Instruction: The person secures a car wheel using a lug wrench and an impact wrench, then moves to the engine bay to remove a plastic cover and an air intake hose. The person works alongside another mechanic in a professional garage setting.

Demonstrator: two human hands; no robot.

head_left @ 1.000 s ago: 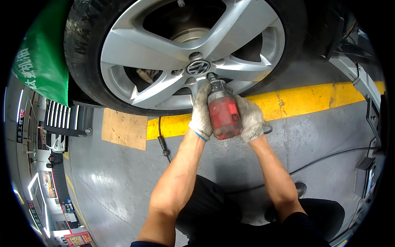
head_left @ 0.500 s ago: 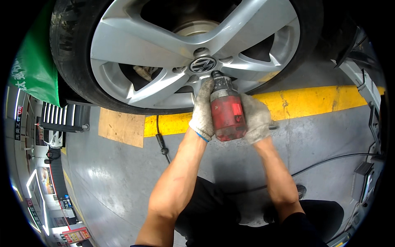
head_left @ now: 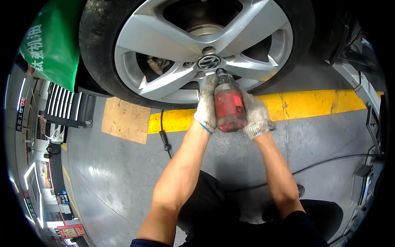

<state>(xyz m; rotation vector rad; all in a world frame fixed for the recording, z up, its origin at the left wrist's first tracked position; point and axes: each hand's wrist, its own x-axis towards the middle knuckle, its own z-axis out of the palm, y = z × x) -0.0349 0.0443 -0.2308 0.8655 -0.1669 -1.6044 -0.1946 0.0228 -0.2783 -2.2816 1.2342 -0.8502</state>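
Observation:
A red and grey impact wrench (head_left: 230, 108) points up at a silver alloy wheel (head_left: 162, 39). Its socket end meets the wheel at the lug hole just below and right of the round centre cap (head_left: 209, 62). My left hand (head_left: 206, 103), in a whitish work glove, lies along the wrench's left side, its fingers reaching toward the nose and partly hidden. On the other side my gloved right hand (head_left: 256, 115) grips the wrench; the body hides most of those fingers. A black tyre (head_left: 96, 57) surrounds the wheel. Other lug holes show around the cap.
A green cover (head_left: 53, 49) hangs at the upper left, above a tool cabinet (head_left: 66, 105). Cardboard (head_left: 125, 119) lies by a yellow floor stripe (head_left: 312, 103). A dark hose (head_left: 312, 165) crosses the grey floor. A pale metal lift arm (head_left: 358, 80) stands at right.
My view has shifted, so the wheel's centre and green cover sit farther right. Both hands remain on the impact wrench, whose nose stays at the same lug hole.

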